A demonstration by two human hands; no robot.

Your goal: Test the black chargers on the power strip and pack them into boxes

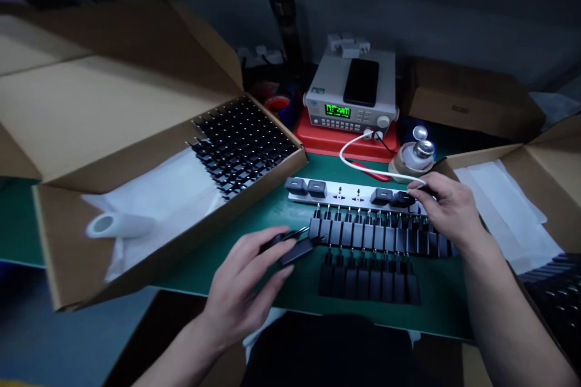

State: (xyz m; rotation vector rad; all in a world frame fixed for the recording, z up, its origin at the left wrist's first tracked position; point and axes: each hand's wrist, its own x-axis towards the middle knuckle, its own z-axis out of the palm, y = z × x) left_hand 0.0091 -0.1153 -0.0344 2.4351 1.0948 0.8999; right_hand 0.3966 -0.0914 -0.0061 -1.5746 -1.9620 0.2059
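Observation:
My left hand (247, 278) is closed on a black charger plug (297, 248), held low over the green mat at the left end of two rows of black chargers (370, 242) lying flat. My right hand (447, 205) pinches the end of a white cable (363, 160) at a black charger (402, 198) plugged into the white power strip (349, 193). Other chargers sit in the strip's sockets, two at its left end.
An open cardboard box (136, 151) at left holds many black chargers on white foam and a white roll (115, 225). A tester with a green display (349, 103) and a phone on top stands behind on a red case. Another open box (521, 193) lies at right.

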